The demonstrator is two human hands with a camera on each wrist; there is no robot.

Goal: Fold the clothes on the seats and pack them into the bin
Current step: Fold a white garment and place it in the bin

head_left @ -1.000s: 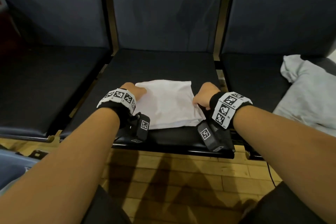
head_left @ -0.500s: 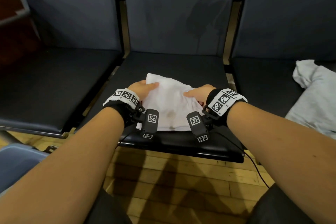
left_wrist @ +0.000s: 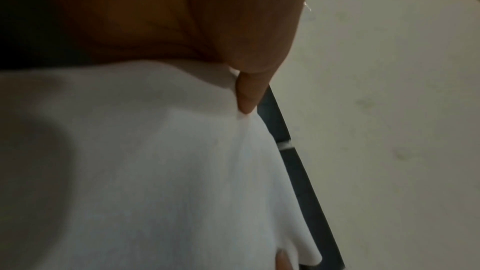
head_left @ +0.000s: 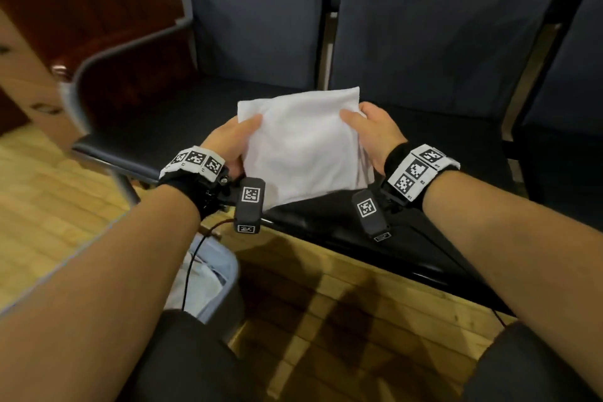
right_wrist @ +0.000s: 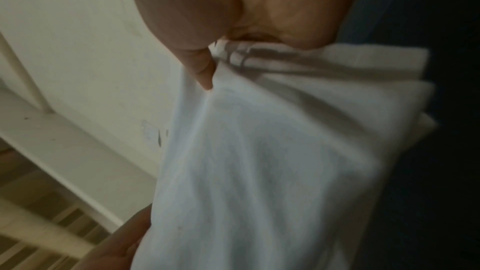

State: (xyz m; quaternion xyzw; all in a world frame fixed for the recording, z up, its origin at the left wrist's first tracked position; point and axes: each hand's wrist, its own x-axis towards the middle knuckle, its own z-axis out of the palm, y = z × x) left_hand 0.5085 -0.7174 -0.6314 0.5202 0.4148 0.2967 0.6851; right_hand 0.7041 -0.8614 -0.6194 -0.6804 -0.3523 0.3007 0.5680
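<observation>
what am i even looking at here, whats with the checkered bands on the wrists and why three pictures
No machine here: a person is working with bare hands. The patterned bands are wrist straps carrying small cameras.

The wide picture comes from a camera on the person's head, looking down at both arms. The other two come from the wrist cameras, looking along each hand, so you see mostly palm and cloth up close.

Both hands hold one folded white garment above a row of dark seats. The left hand grips its left edge, the right hand its right edge, thumbs on top. The right wrist view shows the stacked folded layers.

At lower left on the wooden floor is a grey bin with some cloth already inside, which is probably where the garment goes next.
</observation>
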